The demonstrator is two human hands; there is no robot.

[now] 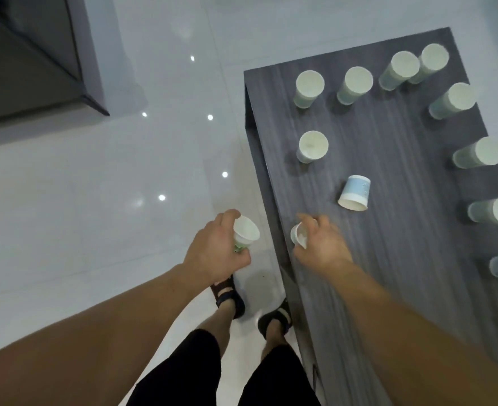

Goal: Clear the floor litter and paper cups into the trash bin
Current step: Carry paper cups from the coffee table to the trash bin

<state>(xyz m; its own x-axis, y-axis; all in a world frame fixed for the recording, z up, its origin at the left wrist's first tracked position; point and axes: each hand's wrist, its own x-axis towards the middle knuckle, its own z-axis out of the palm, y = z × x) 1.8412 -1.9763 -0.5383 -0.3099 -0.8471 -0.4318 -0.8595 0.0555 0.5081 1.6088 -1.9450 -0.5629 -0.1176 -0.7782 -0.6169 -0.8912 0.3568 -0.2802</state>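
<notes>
Over the floor beside the table, my left hand (215,249) grips a white paper cup (246,230) with something green under it. My right hand (321,243) is closed around another paper cup (299,235) at the near left edge of the dark grey table (388,259). A pale blue cup (354,193) lies tipped on its side just beyond my right hand. Several more paper cups stand upright on the table, among them one (312,146) near the left edge and one (309,87) at the far left corner.
The glossy white tiled floor (95,200) stretches to the left. A dark cabinet or door frame (37,60) fills the upper left. My feet in dark sandals (230,297) stand close to the table's left side. No trash bin is in view.
</notes>
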